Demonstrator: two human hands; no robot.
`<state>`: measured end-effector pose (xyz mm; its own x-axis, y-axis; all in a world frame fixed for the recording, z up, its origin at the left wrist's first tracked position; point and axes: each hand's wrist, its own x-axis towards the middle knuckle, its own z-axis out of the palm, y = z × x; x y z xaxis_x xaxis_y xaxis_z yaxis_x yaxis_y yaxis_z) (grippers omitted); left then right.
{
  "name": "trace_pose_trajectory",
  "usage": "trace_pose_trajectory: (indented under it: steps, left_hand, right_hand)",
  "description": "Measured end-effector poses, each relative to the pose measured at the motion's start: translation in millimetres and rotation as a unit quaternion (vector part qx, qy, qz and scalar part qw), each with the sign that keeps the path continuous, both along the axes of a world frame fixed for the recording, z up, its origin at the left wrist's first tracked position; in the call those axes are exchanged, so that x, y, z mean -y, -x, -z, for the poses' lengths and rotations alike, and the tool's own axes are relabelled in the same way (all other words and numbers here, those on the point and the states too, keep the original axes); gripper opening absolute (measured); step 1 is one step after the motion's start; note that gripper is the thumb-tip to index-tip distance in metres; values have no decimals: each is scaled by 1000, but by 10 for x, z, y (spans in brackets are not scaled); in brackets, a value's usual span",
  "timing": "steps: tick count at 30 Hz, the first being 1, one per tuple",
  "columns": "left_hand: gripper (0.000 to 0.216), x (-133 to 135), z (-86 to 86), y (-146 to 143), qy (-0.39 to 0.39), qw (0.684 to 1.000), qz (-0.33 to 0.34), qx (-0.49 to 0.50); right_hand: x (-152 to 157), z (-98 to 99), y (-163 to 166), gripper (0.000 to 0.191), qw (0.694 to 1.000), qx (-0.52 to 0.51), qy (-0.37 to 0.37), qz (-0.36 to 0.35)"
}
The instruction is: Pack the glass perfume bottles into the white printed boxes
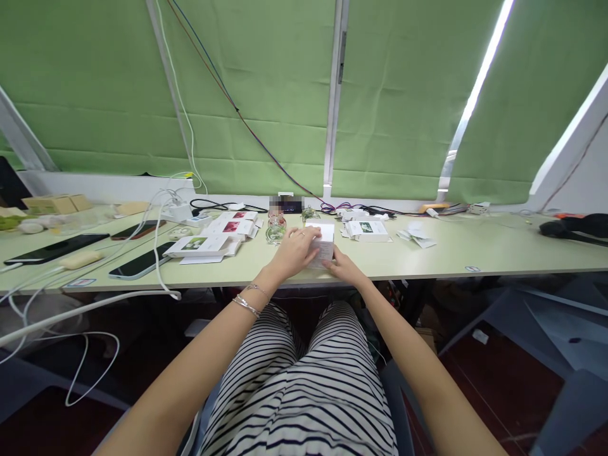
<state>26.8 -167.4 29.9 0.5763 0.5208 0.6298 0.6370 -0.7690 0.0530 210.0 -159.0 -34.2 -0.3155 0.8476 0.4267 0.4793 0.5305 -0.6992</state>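
Both hands meet on a small white box [323, 244] standing near the table's [475, 250] front edge. My left hand [294, 250] curls over the box's left side and top, a ring on one finger and bracelets at the wrist. My right hand [344, 266] grips the box's lower right corner from the front. A small clear glass bottle [275, 231] stands just behind my left hand. Flat white printed cartons [211, 244] lie stacked to the left, and more flat cartons [368, 229] lie to the right of the box.
Phones [140, 263] and white charging cables [156, 253] cover the table's left part. Loose white paper pieces [417, 235] lie to the right, a black object [574, 226] at the far right. Green blinds [266, 95] hang behind. My striped lap sits under the table edge.
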Motion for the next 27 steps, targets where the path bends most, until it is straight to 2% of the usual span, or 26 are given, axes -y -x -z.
trace_pose_trajectory:
  steps: [4, 8, 13, 18, 21, 24, 27]
  left_hand:
    - [32, -34, 113, -18, -14, 1000, -5, 27]
    - [31, -72, 222, -67, -65, 994, -34, 82]
    - [29, -132, 377, -110, -100, 981, -60, 158]
    - [35, -187, 534, -114, -49, 971, 3, 236]
    - [50, -238, 591, -109, -21, 944, 71, 322]
    - [64, -285, 608, -98, 58, 916, 119, 380]
    - [60, -299, 593, -86, 160, 914, 130, 350]
  right_hand:
    - [-17, 22, 5, 56, 998, -53, -19, -21]
    - [-29, 22, 35, 67, 978, -178, -107, -1]
    - [-13, -32, 23, 45, 977, -162, -137, -6]
    - [17, -80, -4, 40, 981, -140, -134, -2]
    - [40, -109, -9, 38, 983, -129, -127, 1]
    - [61, -140, -13, 36, 986, -113, -122, 1]
    - [79, -173, -22, 35, 984, -94, -149, 25]
